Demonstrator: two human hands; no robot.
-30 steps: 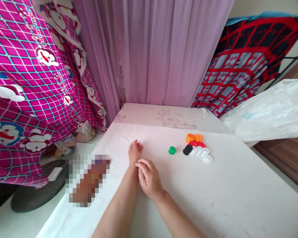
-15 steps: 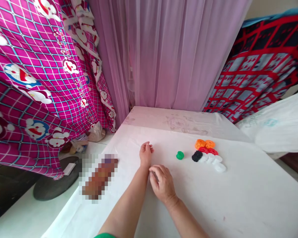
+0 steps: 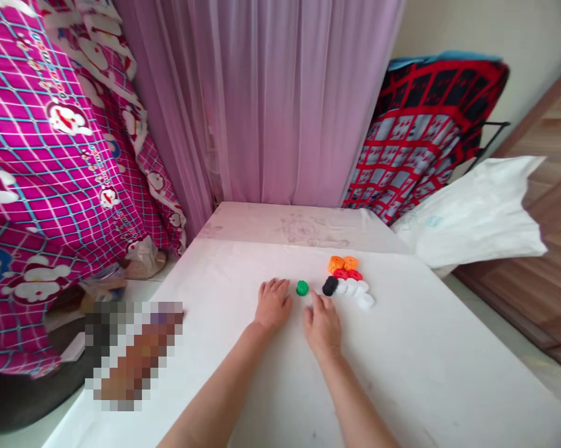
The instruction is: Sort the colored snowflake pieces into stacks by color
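Left hand (image 3: pixel 273 303) and right hand (image 3: pixel 324 320) lie flat on the white worktop (image 3: pixel 439 348), fingers loosely apart and holding nothing. Green disc (image 3: pixel 302 287) sits mid-worktop between both sets of fingertips, near the black disc (image 3: pixel 329 285).

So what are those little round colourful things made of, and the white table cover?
The small green round piece and the orange, red, black and white round pieces beside it look like hard plastic: bright even colour, bumpy moulded edges. The white table cover looks like matte cloth or paper, with faint stains; I cannot tell which.
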